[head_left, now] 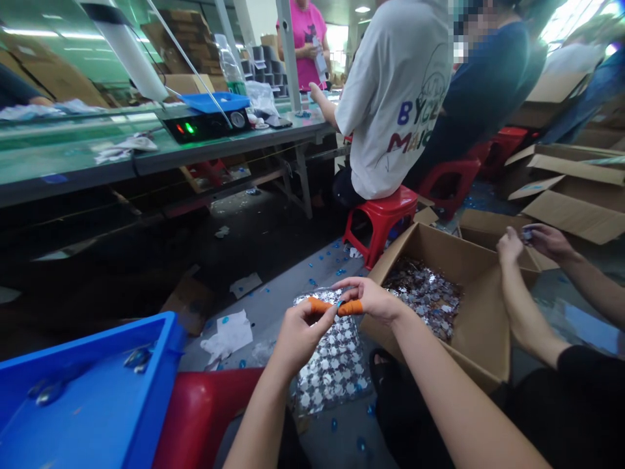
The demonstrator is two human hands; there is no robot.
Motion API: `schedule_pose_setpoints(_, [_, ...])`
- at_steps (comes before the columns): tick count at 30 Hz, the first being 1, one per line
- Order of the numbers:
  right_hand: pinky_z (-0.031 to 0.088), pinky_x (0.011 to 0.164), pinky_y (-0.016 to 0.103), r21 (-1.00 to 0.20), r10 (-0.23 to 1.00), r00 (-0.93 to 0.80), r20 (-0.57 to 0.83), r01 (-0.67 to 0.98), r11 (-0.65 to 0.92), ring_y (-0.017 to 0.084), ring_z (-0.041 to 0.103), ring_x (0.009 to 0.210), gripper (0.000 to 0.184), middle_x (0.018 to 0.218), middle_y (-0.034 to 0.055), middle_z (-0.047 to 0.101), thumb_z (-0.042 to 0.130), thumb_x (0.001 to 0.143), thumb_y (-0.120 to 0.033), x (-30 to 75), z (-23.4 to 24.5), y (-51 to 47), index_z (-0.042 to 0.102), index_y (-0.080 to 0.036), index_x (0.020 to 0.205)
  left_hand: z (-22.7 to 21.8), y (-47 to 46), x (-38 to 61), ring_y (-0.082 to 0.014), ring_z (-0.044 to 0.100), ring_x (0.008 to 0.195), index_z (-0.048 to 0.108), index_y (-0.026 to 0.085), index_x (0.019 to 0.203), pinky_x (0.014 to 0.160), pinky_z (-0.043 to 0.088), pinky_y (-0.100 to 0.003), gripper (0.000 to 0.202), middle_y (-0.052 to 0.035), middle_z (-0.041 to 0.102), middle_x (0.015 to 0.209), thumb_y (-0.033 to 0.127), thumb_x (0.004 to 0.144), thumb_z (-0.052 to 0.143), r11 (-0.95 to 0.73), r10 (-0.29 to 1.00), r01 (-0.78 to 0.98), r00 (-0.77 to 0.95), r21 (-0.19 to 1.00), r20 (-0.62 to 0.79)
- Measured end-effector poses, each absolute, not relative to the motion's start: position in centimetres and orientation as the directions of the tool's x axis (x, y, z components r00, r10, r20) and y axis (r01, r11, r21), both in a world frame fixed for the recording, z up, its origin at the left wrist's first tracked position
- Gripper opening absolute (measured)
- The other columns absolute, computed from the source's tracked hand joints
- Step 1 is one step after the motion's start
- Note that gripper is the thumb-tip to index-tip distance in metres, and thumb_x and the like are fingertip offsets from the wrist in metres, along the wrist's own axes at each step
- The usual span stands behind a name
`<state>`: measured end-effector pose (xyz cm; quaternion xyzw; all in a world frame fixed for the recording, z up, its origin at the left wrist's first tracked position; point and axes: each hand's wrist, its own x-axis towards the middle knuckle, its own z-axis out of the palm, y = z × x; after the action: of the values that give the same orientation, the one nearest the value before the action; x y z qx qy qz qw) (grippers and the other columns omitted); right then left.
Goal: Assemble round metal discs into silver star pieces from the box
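Note:
In front of me my two hands meet at the fingertips, over a clear sheet [332, 374] covered with rows of small shiny silver pieces. A small blue shiny piece [339, 304] is pinched between them, mostly covered by the fingers. My left hand [299, 332] is closed on it from the left, orange wrap around one finger. From the right, my right hand [374, 301] grips the same piece, with orange wrap on a finger and other fingers extended. The exact kind of the piece is too small to make out.
A cardboard box [481, 312] of loose silvery pieces stands at right, beside a co-worker's hands [510, 244]. A blue tray [92, 391] with a few shiny pieces sits lower left on a red stool [205, 410]. Ahead are a workbench [229, 146] and a seated person on a red stool [383, 215].

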<state>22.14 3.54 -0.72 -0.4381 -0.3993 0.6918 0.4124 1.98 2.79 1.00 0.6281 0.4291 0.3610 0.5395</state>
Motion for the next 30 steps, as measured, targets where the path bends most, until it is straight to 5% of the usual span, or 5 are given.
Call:
schedule_pose_setpoints(11, [0.052,0.066,0.024,-0.921,0.951,-0.217,-0.219,-0.276,-0.275,0.014,0.068,0.071,0.064,0.082,0.0041,0.074,0.095,0.053,-0.023,21.6,-1.0,3.6,0.071,-0.015,0.112,0.0,2.8,2.6,-0.0167,0.059,0.073,0.066,0.017,0.080,0.068,0.046,-0.026,0.020,-0.0035,0.064,0.078,0.036,0.087,0.066,-0.216,0.957,0.243,0.245,0.946,0.155])
schedule_pose_setpoints(18, [0.025,0.041,0.016,-0.903,0.941,-0.251,-0.227,-0.308,-0.300,0.005,0.052,0.053,0.062,0.081,0.0025,0.071,0.092,0.062,-0.031,21.2,-0.6,3.7,0.069,-0.016,0.117,-0.2,2.9,2.7,-0.0170,0.060,0.078,0.066,0.018,0.089,0.073,0.047,-0.027,0.018,-0.0040,0.065,0.085,0.036,0.091,0.062,-0.251,0.954,0.262,0.230,0.932,0.192])
schedule_pose_setpoints(30, [0.032,0.042,0.016,-0.903,0.955,-0.182,-0.234,-0.324,-0.283,0.007,0.056,0.058,0.064,0.085,0.0038,0.070,0.093,0.060,-0.028,20.8,-1.0,3.8,0.068,-0.016,0.117,-0.3,2.9,2.6,-0.0183,0.060,0.079,0.067,0.018,0.088,0.073,0.047,-0.029,0.016,-0.0045,0.064,0.086,0.032,0.090,0.061,-0.279,0.957,0.347,0.177,0.896,0.230])
